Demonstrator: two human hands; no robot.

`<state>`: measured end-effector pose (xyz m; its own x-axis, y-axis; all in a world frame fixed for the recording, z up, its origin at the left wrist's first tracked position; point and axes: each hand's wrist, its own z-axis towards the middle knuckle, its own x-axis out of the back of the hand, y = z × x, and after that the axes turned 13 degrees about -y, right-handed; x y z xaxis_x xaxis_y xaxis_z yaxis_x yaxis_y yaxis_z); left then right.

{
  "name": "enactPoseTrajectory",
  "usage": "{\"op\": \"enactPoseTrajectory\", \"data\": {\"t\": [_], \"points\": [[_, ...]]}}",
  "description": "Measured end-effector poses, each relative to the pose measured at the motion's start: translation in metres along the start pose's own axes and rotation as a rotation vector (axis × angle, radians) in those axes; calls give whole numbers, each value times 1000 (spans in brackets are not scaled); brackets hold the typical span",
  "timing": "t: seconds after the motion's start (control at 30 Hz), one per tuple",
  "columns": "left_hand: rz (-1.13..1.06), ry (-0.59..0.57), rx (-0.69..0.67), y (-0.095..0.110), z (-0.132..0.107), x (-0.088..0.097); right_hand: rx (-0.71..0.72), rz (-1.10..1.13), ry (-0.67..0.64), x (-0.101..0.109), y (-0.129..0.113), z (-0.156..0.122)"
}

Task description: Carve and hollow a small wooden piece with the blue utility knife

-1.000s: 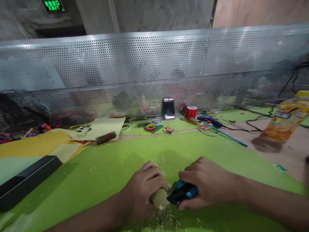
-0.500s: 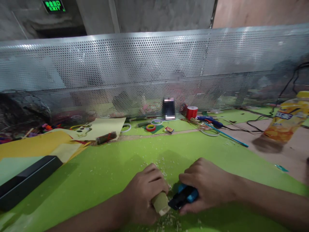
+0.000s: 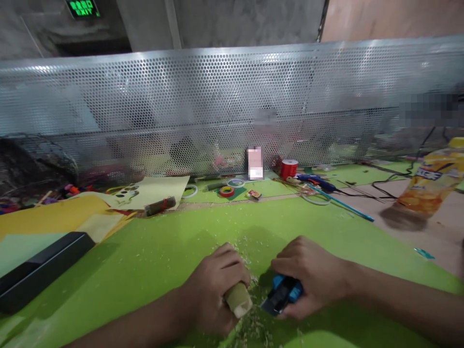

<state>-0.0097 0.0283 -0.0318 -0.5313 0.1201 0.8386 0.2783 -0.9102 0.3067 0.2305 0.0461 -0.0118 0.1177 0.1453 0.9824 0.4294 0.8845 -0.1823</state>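
My left hand (image 3: 217, 290) is closed around a short, pale tan stick (image 3: 238, 298) that looks like wood, its cut end facing right and towards me. In my right hand (image 3: 308, 278) is a blue and black utility knife (image 3: 286, 291), its blade end pointing left and down. A small gap parts the knife from the stick. Pale shavings (image 3: 255, 328) lie scattered below and beyond both hands on the green mat (image 3: 163, 256). The far end of the stick is hidden inside my left fist.
A black box-like object (image 3: 47, 270) and yellow paper (image 3: 54, 212) lie at left. Along the back are tape rolls (image 3: 227, 192), a red spool (image 3: 289, 169), a glue gun (image 3: 315, 182) and a propped phone (image 3: 255, 163). A drink bottle (image 3: 431, 179) stands right; a perforated metal panel (image 3: 217, 96) rises behind.
The knife has moved right and away from the end of the stick, opening a gap. My left hand has shifted slightly left with the stick. The phone screen has turned from dark to light.
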Motion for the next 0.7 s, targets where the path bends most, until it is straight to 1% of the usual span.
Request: {"op": "enactPoseTrajectory", "data": {"t": [0.17,0.33,0.7], "points": [[11,-10,-8,1,1,1,-46,-6,-60,-1,-1,3],[17,-17,-7,2,2,1,-103,1,-86,-2,-4,4],[15,-17,-10,1,2,-1,-143,-18,-129,4,-11,5]]}}
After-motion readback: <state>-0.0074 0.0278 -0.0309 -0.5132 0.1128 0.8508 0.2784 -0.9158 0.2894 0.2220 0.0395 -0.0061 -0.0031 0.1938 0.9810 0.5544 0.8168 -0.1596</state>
